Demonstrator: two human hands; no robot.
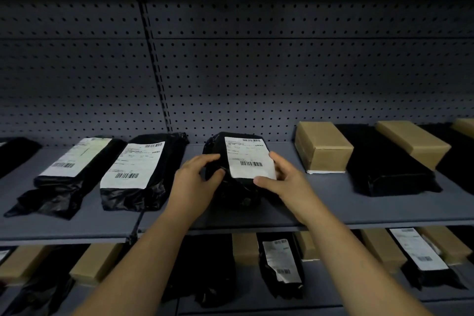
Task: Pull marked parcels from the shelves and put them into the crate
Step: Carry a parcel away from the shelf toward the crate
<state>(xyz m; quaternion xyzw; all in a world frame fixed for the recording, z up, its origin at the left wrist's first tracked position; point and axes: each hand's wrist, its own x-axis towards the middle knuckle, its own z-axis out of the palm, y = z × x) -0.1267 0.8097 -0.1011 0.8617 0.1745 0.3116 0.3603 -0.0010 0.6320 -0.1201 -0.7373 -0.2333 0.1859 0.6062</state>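
A black plastic-wrapped parcel point(241, 146) with a white barcode label lies on the grey shelf point(333, 210) in the middle of the view. My left hand point(195, 179) grips its left side, thumb and fingers curled round the wrap. My right hand point(284, 174) holds the right side, fingers along the label's edge and thumb on the near end. The parcel's near end is hidden behind my hands. No crate is in view.
Two more labelled black parcels point(133, 167) point(71, 161) lie to the left. To the right sit a cardboard box point(323, 146), a plain black parcel point(384, 161) and another box point(413, 141). A lower shelf holds several boxes and labelled parcels point(280, 261). Pegboard backs the shelves.
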